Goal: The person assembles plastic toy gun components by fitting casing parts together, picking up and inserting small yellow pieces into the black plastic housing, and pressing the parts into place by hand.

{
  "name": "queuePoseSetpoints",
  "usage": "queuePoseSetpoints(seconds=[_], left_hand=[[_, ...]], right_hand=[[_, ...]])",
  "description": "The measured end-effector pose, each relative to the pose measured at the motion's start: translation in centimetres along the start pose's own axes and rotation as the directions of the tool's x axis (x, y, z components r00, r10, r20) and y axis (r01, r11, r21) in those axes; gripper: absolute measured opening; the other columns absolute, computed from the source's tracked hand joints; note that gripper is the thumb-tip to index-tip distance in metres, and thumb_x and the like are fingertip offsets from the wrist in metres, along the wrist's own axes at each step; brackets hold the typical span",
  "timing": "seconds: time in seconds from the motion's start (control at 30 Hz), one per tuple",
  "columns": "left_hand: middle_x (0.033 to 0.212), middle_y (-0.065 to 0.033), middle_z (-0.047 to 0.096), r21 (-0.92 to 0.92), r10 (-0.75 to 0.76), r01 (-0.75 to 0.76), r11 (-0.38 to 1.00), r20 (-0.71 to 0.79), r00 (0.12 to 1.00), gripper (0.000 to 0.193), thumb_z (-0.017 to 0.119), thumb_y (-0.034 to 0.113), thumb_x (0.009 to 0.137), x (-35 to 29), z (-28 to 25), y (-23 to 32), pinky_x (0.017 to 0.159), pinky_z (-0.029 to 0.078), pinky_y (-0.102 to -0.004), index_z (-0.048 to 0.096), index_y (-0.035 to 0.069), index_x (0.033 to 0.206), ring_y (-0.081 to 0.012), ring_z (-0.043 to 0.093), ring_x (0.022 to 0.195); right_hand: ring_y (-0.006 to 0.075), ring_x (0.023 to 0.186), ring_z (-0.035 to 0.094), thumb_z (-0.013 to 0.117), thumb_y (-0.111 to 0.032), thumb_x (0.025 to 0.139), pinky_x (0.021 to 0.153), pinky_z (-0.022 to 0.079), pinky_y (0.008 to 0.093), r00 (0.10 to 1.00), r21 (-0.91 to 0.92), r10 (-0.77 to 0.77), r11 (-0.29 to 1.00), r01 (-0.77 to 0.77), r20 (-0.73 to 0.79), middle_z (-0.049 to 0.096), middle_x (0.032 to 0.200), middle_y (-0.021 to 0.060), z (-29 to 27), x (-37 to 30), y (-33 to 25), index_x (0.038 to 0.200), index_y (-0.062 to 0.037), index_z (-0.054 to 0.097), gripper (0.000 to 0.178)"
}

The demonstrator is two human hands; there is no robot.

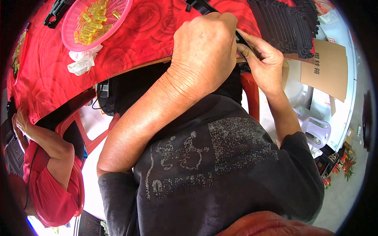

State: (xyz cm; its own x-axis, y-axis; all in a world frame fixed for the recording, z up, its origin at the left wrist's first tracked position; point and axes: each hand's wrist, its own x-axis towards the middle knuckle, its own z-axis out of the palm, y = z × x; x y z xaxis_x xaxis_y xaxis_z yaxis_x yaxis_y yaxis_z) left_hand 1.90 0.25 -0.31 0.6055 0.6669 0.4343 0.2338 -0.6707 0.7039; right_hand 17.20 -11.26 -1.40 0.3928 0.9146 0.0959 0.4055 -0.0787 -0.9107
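My left hand (206,47) is closed in a fist, its back turned up, over a long black plastic part (201,6). One end of the part sticks out beyond the knuckles. At the other end my right hand (265,59) pinches a black edge between thumb and fingers. The middle of the part is hidden under my left hand, so I cannot tell whether it is one piece. Both hands are held above the near edge of the table with the red rose-patterned cloth (145,23).
A pink basket (67,37) of small clear-yellow cylinders stands left, near a crumpled white tissue (82,61). Black plastic parts (279,29) lie stacked at right; another black part (57,13) lies far left. A cardboard box (327,70) stands right. A co-worker in red (53,185) sits left.
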Motion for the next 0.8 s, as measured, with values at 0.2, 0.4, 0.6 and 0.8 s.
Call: queuePoseSetpoints(seconds=[0.2, 0.4, 0.6, 0.8], left_hand=[[0.075, -0.0187, 0.069, 0.049, -0.048, 0.047, 0.998, 0.011, 0.999, 0.013, 0.070, 0.011, 0.080, 0.11, -0.10, 0.04, 0.060, 0.057, -0.0475, 0.063, 0.001, 0.077, -0.0391, 0.071, 0.068], [0.074, -0.0186, 0.069, 0.064, -0.025, 0.023, 0.998, 0.033, 0.999, 0.014, 0.072, 0.011, 0.079, 0.46, -0.08, 0.16, 0.059, 0.057, -0.0475, 0.062, 0.001, 0.077, -0.0395, 0.070, 0.068], [0.072, -0.0174, 0.069, 0.073, -0.027, 0.023, 0.997, 0.048, 0.998, 0.019, 0.077, 0.010, 0.073, 0.49, -0.03, 0.46, 0.058, 0.057, -0.0460, 0.062, 0.001, 0.080, -0.0373, 0.072, 0.068], [0.072, -0.0174, 0.069, 0.105, -0.029, 0.023, 0.994, 0.050, 0.998, 0.020, 0.078, 0.009, 0.070, 0.53, 0.44, 0.41, 0.057, 0.057, -0.0446, 0.062, 0.002, 0.079, -0.0369, 0.072, 0.067]], right_hand=[[0.0074, 0.090, 0.071, 0.071, 0.004, 0.094, 0.081, 0.059, 0.0235, 0.999, -0.024, 0.020, 1.000, -0.020, -0.035, 0.078, 0.106, 0.0080, -0.22, -0.20, 0.39, 0.126, 0.0003, 0.072, 0.032], [0.0097, 0.093, 0.072, 0.071, 0.005, 0.093, 0.085, 0.059, 0.0247, 0.998, 0.006, 0.049, 0.999, -0.049, -0.034, 0.078, 0.108, 0.0091, 0.23, -0.26, -0.08, 0.125, 0.0010, 0.072, 0.032], [0.0106, 0.096, 0.072, 0.073, 0.005, 0.092, 0.087, 0.058, 0.0251, 0.999, -0.012, 0.012, 1.000, -0.013, -0.051, 0.078, 0.107, 0.0097, 0.11, -0.38, 0.00, 0.122, 0.0024, 0.072, 0.030], [0.0111, 0.097, 0.072, 0.073, 0.006, 0.091, 0.087, 0.058, 0.0253, 0.994, -0.097, -0.103, 0.990, 0.099, -0.037, 0.078, 0.108, 0.0112, 0.17, -0.37, -0.11, 0.123, 0.0030, 0.071, 0.032]])
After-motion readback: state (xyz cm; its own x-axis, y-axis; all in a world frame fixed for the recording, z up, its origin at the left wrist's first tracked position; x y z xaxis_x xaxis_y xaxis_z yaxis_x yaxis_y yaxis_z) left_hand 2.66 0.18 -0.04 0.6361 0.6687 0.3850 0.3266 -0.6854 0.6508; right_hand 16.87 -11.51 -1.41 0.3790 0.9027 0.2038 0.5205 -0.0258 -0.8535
